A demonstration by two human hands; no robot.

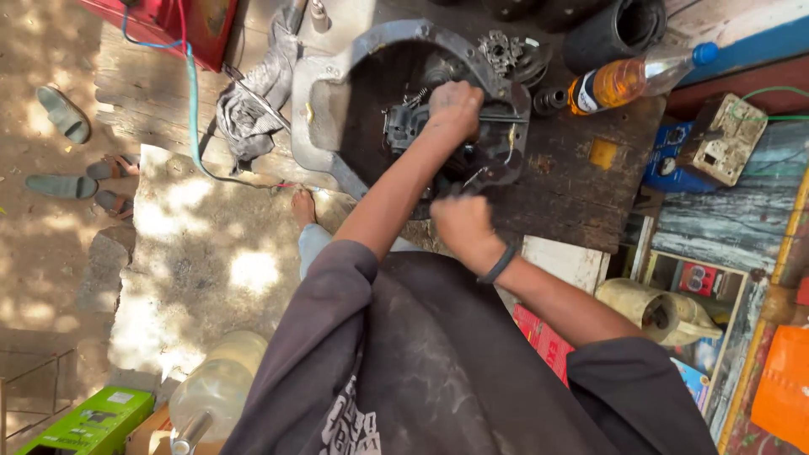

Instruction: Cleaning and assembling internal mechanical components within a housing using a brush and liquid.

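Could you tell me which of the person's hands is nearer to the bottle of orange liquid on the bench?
The left hand. It rests on the dark part inside the round metal housing, level with the bottle. The right hand sits lower, at the bench's near edge, farther from it.

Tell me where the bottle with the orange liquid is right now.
The bottle lies on its side near the top right of the head view, on the dark wooden bench, right of the round metal housing and below a black tube.

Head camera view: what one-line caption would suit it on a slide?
Left hand pressing parts inside a round metal housing on a wooden bench, right hand at its rim.
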